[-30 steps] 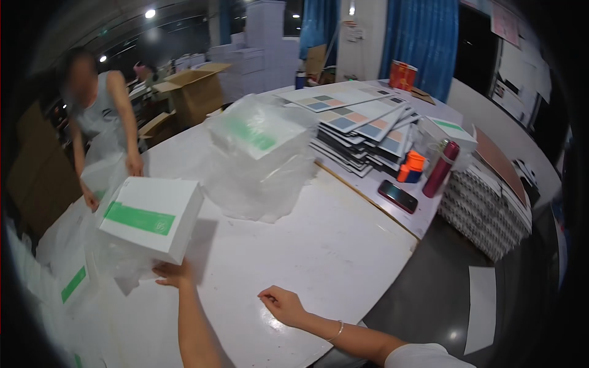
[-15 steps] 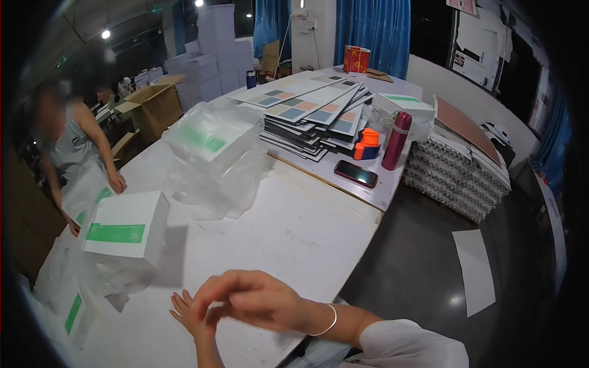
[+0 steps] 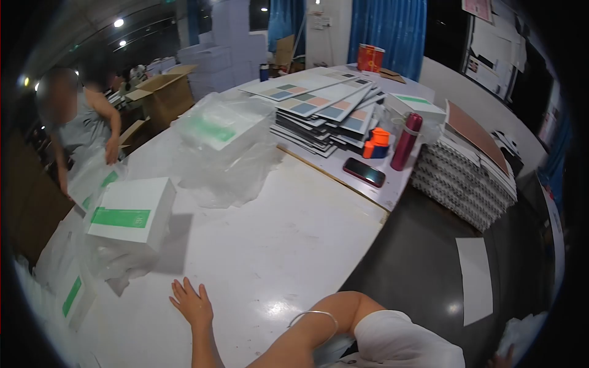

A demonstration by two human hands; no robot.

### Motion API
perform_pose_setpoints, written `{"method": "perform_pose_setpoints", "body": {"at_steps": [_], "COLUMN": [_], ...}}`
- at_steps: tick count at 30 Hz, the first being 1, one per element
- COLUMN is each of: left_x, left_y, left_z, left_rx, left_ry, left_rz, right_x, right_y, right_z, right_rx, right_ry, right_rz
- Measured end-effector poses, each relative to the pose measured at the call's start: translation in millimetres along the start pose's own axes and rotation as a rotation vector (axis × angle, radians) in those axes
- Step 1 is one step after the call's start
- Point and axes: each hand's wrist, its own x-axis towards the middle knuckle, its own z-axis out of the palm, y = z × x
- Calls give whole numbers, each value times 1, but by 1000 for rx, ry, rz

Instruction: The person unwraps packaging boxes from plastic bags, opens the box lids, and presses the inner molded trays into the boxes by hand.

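Observation:
My left hand rests on the white table, fingers spread and holding nothing. My right arm, with a pale bracelet round it, bends down past the bottom edge of the view; its hand is out of sight. Up and to the left of my left hand stands a white block-shaped pack with a green label, on crumpled clear plastic. Another green-labelled pack lies partly under plastic near the left edge. Farther back, clear plastic wrapping loosely covers a third one.
A person at the far left handles a plastic-wrapped pack. Behind the table's middle lie stacked colour-swatch boards, a phone, an orange-and-blue object and a red bottle. Clear plastic shows at lower right beside someone's fingers.
My right hand, blurred above the table before, has dropped out of view at the bottom. My left hand stays flat on the table. The view has shifted slightly; plastic appears at lower right.

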Motion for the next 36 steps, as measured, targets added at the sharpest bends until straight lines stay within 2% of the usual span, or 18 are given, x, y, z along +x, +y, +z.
{"method": "perform_pose_setpoints", "body": {"at_steps": [2,3,6,7,8,11,13,17,19,21,24,27,30,36], "left_x": [2,3,3,4,5,5,7,8,8,9,9,10,9,7], "left_y": [-1,-2,-5,-5,-4,-9,-10,-7,-7,-9,-9,-9,-8,-4], "left_z": [1,2,3,1,-2,4,5,-3,-2,1,-1,0,2,-5], "left_rx": [-22,-26,-44,-43,-42,-30,-21,-31,-30,-29,-21,-25,-29,-32], "left_ry": [4,12,47,53,57,95,105,75,79,94,84,91,90,70], "left_rz": [8,22,45,47,46,56,56,42,34,38,33,32,30,24], "right_x": [-16,-27,-44,-78,-102,-163,-206,-224,-213,-213,-230,-244,-254,-252], "right_y": [-3,-9,-12,3,9,1,-10,-63,-89,-105,-127,-131,-130,-91], "right_z": [-3,12,-10,-20,-42,-134,-198,-287,-301,-311,-321,-302,-262,-214], "right_rx": [-412,-648,-772,-1021,-1180,-1696,-2044,-2540,-2688,-2869,-2587,-2707,-2531,-2147], "right_ry": [-301,-353,-319,-145,-21,99,290,457,459,481,548,573,799,1282], "right_rz": [300,457,1269,1174,1202,1191,1072,1107,1192,1060,1317,802,729,428]}}
